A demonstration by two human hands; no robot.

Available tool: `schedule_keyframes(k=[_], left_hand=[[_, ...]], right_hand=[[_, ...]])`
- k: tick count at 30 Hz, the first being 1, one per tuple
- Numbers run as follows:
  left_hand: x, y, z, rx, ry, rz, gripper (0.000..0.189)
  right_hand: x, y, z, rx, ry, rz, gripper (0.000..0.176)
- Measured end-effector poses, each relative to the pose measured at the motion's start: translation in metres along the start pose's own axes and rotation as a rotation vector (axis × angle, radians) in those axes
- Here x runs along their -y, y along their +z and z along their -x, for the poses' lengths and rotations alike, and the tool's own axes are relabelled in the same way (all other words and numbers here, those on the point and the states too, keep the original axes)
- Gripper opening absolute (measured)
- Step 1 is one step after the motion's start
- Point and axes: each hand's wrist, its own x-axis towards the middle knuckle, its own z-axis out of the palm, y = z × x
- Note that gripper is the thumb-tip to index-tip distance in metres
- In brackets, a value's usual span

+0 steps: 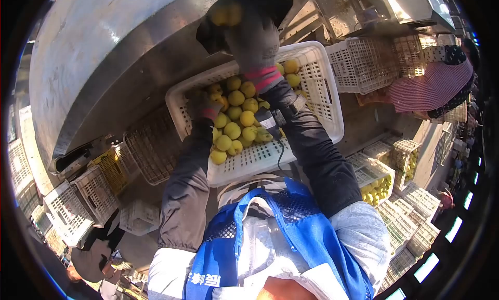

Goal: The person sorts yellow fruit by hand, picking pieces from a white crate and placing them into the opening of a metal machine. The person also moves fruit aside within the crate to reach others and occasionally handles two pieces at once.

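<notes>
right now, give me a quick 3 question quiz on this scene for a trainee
1. True or false: the left hand is inside the white crate, among yellow fruit.
2. Which hand is raised at the dark opening of the metal machine? A) left hand B) right hand C) neither
3. Fill in: both hands wear ____.

Key: 1 true; 2 B; 3 gloves.
</notes>
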Motion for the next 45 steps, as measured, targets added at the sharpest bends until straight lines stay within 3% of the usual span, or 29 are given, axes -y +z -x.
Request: schedule_keyframes(k=[3, 5, 7, 10, 17, 19, 21, 23, 25, 27, 31, 33, 38, 40, 42, 43, 45], left_hand=[[-0.012, -0.060, 0.020, 0.104, -0.073, 0.311, 0.067], [-0.015, -0.079, 0.027, 0.111, -0.118, 0.476, 0.066], [-0.012, -0.086, 0.028, 0.286, -0.006, 1.146, 0.063], [-0.018, -0.094, 0.035, 0.335, -0.021, 1.358, 0.058], [-0.056, -0.172, 0.058, 0.340, 0.053, 1.511, 0.051], [-0.056, -0.184, 0.060, 0.393, -0.130, 1.541, 0.046], [-0.053, -0.183, 0.060, 0.401, -0.109, 1.678, 0.042], [-0.050, -0.181, 0.057, 0.410, -0.089, 1.812, 0.038], [-0.048, -0.178, 0.052, 0.424, -0.015, 1.805, 0.036], [-0.050, -0.173, 0.046, 0.416, -0.059, 1.835, 0.038], [-0.055, -0.176, 0.040, 0.382, -0.099, 1.808, 0.039], [-0.054, -0.171, 0.036, 0.377, -0.089, 1.843, 0.039], [-0.045, -0.149, 0.031, 0.372, -0.148, 2.082, 0.040], [-0.036, -0.145, 0.027, 0.532, -0.068, 2.062, 0.040], [-0.040, -0.159, 0.028, 0.516, -0.020, 2.019, 0.037], [-0.040, -0.166, 0.029, 0.494, 0.020, 1.981, 0.034], [-0.042, -0.174, 0.035, 0.398, 0.028, 1.937, 0.036]], right_hand=[[-0.010, -0.039, 0.038, 0.101, -0.044, -0.170, 0.065], [-0.015, -0.056, 0.079, 0.453, 0.071, -0.155, 0.072], [-0.017, -0.061, 0.124, 0.615, 0.150, -0.195, 0.076], [-0.002, -0.067, 0.139, 0.590, 0.108, -0.218, 0.081], [0.023, -0.088, 0.085, 0.483, 0.056, -0.057, 0.084], [0.023, -0.093, 0.071, 0.454, 0.167, -0.286, 0.081], [0.018, -0.096, 0.058, 0.393, 0.230, -0.447, 0.080], [0.014, -0.098, 0.042, 0.524, 0.489, -0.778, 0.081], [0.012, -0.095, 0.027, 0.519, 0.418, -0.786, 0.078], [0.006, -0.095, 0.012, 0.524, -0.048, -0.122, 0.070], [-0.011, -0.074, 0.012, 0.459, -0.015, -0.230, 0.066], [-0.018, -0.063, 0.013, 0.399, -0.121, -0.146, 0.065], [-0.028, -0.031, 0.006, 0.398, -0.099, 0.060, 0.063], [-0.024, -0.015, 0.003, 0.423, -0.042, 0.133, 0.062], [-0.015, -0.005, -0.003, 0.118, -0.110, 0.053, 0.062], [-0.013, -0.012, 0.000, 0.118, -0.110, 0.050, 0.062], [0.006, -0.050, 0.015, 0.295, 0.165, -0.444, 0.069]])
